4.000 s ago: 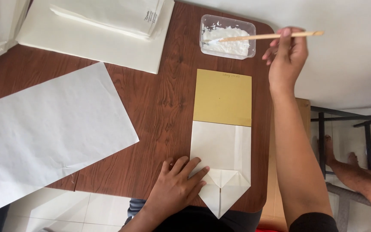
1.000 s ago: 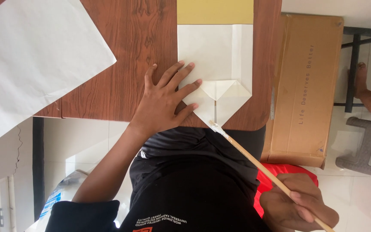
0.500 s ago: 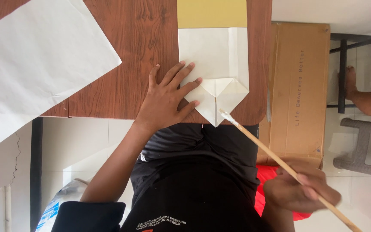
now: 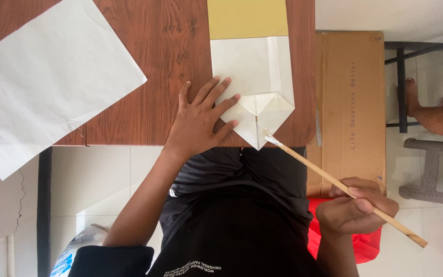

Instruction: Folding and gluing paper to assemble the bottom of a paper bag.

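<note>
On a wood-grain worktop, a folded white paper bag is being pressed flat under the outspread left hand; its pointed flap is being touched by a paste-tipped stick gripped in the right hand, gluing apparently just starting.

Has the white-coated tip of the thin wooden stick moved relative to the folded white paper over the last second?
Yes. The thin wooden stick in the right hand now has its tip on the folded white paper's pointed flap, having come up from just below it.

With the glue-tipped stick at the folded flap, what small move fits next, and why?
Probably draw the stick tip along the flap's edge: its white-coated end touches the folded paper's point, the right hand grips the stick, and the left hand presses the paper flat on the table.
</note>
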